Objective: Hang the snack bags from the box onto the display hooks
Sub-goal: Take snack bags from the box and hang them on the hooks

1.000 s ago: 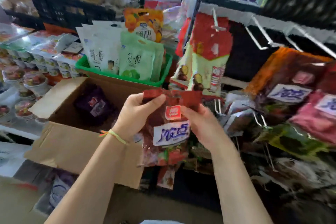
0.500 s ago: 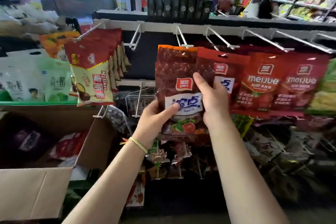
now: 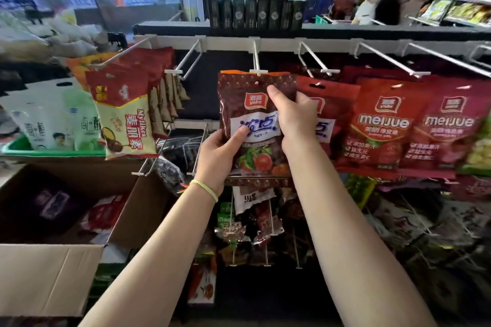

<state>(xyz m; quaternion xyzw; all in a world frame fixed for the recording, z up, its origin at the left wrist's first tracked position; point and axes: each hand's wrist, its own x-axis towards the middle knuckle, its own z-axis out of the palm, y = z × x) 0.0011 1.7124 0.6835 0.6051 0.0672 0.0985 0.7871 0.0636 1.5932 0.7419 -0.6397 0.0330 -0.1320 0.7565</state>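
While my left hand (image 3: 221,152) and right hand (image 3: 293,114) both grip the snack bag (image 3: 255,125) just under the hook (image 3: 257,61), its hole could miss the tip and tear, I judge.

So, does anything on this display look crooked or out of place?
Nothing looks damaged or spilled. The brown snack bag, held by the left hand and right hand, sits slightly tilted at the white wire hook; whether it is threaded on cannot be told.

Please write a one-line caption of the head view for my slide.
Both hands, left hand and right hand, hold a brown snack bag up under a white display hook.
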